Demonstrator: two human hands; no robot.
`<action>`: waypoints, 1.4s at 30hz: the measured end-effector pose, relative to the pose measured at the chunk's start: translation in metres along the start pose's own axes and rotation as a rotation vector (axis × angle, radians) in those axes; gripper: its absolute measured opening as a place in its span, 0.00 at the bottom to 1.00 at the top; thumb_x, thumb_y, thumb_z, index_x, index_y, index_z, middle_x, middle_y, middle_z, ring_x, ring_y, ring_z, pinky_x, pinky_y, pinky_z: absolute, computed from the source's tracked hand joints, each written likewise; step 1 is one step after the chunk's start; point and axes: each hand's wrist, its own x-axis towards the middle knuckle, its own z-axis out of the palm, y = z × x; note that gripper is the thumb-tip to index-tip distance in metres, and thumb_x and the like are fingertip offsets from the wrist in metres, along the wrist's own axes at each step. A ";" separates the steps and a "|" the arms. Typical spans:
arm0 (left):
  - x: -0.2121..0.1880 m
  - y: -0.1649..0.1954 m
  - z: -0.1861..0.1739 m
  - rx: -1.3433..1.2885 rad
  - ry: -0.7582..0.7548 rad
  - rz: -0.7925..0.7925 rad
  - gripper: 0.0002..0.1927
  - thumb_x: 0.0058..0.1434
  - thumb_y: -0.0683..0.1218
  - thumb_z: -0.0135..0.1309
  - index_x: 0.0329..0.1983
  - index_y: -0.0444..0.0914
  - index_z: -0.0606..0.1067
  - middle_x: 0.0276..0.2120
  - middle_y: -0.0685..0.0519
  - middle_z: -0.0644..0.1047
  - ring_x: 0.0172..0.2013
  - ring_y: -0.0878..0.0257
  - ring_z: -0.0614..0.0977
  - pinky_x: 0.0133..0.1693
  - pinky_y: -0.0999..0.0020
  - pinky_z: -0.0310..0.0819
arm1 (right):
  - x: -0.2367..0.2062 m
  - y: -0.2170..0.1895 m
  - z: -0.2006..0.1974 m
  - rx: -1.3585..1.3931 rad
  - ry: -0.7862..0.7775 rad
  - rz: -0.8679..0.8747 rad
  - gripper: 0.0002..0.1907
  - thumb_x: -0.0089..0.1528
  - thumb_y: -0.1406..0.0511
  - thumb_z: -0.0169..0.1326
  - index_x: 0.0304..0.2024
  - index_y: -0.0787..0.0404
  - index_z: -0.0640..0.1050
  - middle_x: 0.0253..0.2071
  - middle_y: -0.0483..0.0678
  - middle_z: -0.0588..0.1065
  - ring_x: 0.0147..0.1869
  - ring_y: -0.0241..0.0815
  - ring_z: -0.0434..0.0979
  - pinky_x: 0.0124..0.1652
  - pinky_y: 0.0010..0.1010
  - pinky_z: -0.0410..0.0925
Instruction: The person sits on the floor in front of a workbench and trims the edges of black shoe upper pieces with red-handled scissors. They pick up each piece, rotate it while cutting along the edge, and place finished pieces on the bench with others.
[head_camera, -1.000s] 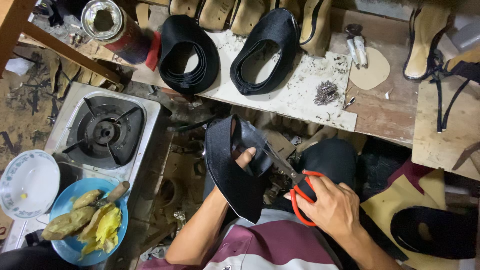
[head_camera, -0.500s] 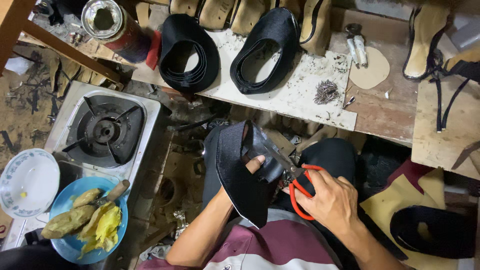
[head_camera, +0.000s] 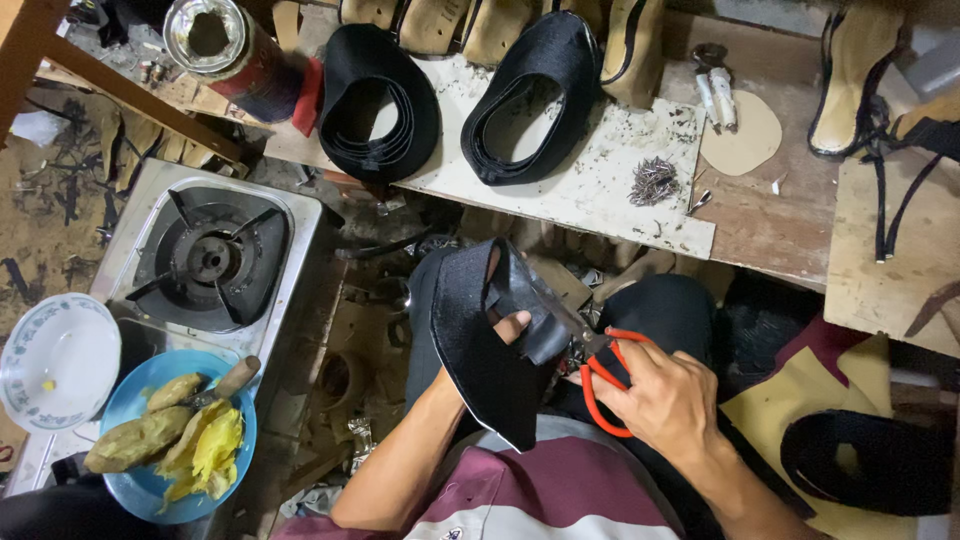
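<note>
Broadly, I see the table (head_camera: 770, 215) running across the top of the head view, a worn wooden top with a pale, scarred board laid on it. Left of it, lower down, stands a single-burner gas stove (head_camera: 210, 262), and beside that a blue plate (head_camera: 125, 405) with yellow food and a knife, then a white bowl (head_camera: 55, 360) at the far left edge.

On the pale board lie two black shoe uppers: the left upper (head_camera: 378, 105) and the right upper (head_camera: 545, 95), well apart from the hands. A metal can (head_camera: 215, 42) stands at the table's far left end. Further right are a round tan insole (head_camera: 745, 140), a pair of pincers (head_camera: 712, 85) touching its top edge, and a small heap of nails (head_camera: 652, 182).

Below the table's edge, over the lap, my left hand (head_camera: 500, 335) has its grip closed on the black shoe-upper piece (head_camera: 480, 350), thumb showing on the near face, the rest hidden behind the material. The piece hangs tilted, its point toward the shirt. My right hand (head_camera: 665, 400) has its fingers through the orange handles of the scissors (head_camera: 590, 355), grip closed on them; the blades meet the piece's right edge, and I cannot tell how far they are parted.
</note>
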 end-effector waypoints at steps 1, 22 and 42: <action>-0.001 0.002 0.000 0.026 0.009 0.002 0.14 0.60 0.39 0.58 0.48 0.30 0.76 0.39 0.48 0.80 0.37 0.60 0.81 0.40 0.63 0.78 | -0.001 0.002 -0.001 -0.023 0.001 -0.060 0.20 0.48 0.51 0.67 0.32 0.58 0.81 0.38 0.49 0.82 0.31 0.47 0.82 0.29 0.37 0.70; -0.001 0.021 -0.001 0.084 0.153 0.221 0.09 0.62 0.44 0.57 0.40 0.32 0.77 0.34 0.52 0.78 0.35 0.61 0.78 0.39 0.63 0.76 | -0.004 0.001 -0.003 -0.052 0.058 -0.050 0.25 0.47 0.50 0.69 0.35 0.61 0.82 0.34 0.46 0.80 0.28 0.45 0.78 0.28 0.36 0.66; -0.002 0.018 0.002 -0.007 0.140 0.025 0.13 0.62 0.44 0.58 0.46 0.31 0.79 0.39 0.50 0.82 0.38 0.60 0.82 0.43 0.62 0.79 | 0.002 0.004 0.001 -0.006 0.017 0.010 0.27 0.47 0.48 0.67 0.35 0.61 0.81 0.39 0.48 0.82 0.30 0.47 0.80 0.31 0.37 0.69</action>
